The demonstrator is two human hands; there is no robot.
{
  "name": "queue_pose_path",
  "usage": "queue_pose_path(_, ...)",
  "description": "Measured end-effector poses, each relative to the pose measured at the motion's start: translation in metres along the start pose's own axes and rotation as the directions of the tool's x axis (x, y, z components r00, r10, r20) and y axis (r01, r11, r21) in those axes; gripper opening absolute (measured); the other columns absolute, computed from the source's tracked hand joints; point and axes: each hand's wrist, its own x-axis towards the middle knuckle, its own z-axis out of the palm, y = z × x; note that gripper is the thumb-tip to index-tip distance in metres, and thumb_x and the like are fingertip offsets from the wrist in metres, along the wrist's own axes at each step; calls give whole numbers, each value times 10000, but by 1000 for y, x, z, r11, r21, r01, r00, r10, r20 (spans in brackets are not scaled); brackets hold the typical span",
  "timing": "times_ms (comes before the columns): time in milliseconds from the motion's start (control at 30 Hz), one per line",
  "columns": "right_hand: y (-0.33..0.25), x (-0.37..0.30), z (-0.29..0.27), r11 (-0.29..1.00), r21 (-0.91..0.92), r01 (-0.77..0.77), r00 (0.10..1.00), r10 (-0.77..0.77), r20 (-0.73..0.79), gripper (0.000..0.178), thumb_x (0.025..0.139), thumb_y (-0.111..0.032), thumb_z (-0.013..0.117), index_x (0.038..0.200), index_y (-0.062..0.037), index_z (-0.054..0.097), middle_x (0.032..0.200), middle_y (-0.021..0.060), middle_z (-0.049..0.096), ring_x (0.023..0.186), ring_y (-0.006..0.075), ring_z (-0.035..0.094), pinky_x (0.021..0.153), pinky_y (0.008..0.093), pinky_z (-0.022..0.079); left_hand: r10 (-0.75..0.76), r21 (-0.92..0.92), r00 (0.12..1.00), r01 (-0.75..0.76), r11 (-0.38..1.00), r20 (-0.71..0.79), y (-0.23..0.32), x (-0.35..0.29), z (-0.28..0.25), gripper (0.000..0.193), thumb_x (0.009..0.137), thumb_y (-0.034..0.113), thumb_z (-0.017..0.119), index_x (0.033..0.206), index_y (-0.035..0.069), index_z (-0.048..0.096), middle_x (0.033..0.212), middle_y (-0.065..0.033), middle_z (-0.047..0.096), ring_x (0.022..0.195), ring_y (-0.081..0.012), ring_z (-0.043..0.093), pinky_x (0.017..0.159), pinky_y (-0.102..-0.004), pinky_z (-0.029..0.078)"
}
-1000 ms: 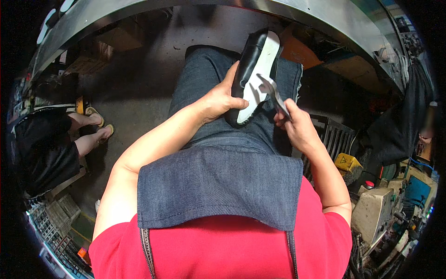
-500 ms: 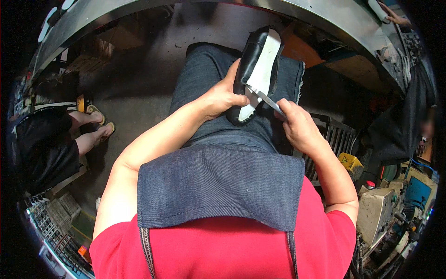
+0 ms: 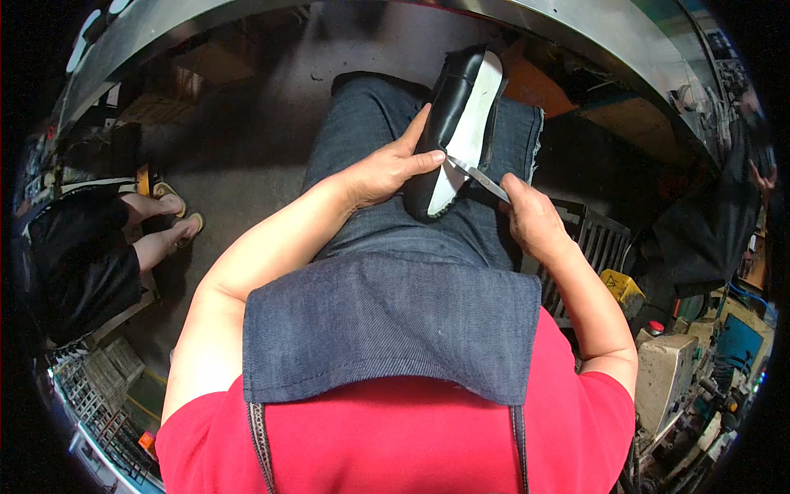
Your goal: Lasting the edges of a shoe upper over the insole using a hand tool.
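Note:
A black leather shoe upper lies across my denim-covered lap, its white underside turned up and its narrow end toward me. My left hand grips its left side, with the thumb over the edge of the white part. In my right hand is a slim silver metal tool, held from the right. The tip reaches the black edge beside my left thumb; I cannot make out its exact shape. A small dark gap shows between leather and white board there.
A curved metal bench edge runs across the far side. At left, another person's legs and sandals show near the floor. To the right stand a dark slatted rack, a yellow box and a machine housing with a red button.
My left thumb has shifted up along the shoe's edge, toward the tool tip. The tool and my right hand have moved slightly right, and the shoe has turned a little.

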Motion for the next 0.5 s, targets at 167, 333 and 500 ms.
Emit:
queue_pose_path(167, -7, -8, -14, 981, 192, 36, 999, -37, 2, 182, 797, 71, 483, 946, -31, 471, 832, 192, 564, 847, 412, 585, 724, 462, 460, 95, 357, 995, -79, 931, -28, 4, 4, 6, 817, 967, 253, 528, 1527, 43, -28, 1541, -237, 211, 1432, -304, 229, 1158, -338, 195)
queue_pose_path(333, -21, -19, -21, 951, 302, -73, 996, 83, -20, 209, 781, 118, 504, 930, -27, 484, 823, 159, 570, 838, 361, 608, 734, 401, 474, 87, 434, 985, -14, 901, -149, 5, 7, 16, 770, 940, 201, 531, 1521, 36, 53, 1464, -222, 338, 1352, -284, 351, 1103, -333, 284)
queue_pose_path(500, -38, 0, -4, 909, 416, 30, 980, 56, -191, 185, 808, 129, 482, 905, -29, 475, 790, 110, 544, 777, 242, 582, 721, 318, 467, 35, 445, 986, 43, 894, -166, 17, 2, 24, 916, 838, 159, 613, 1521, 50, 11, 1391, -236, 397, 1266, -301, 442, 1050, -347, 363)
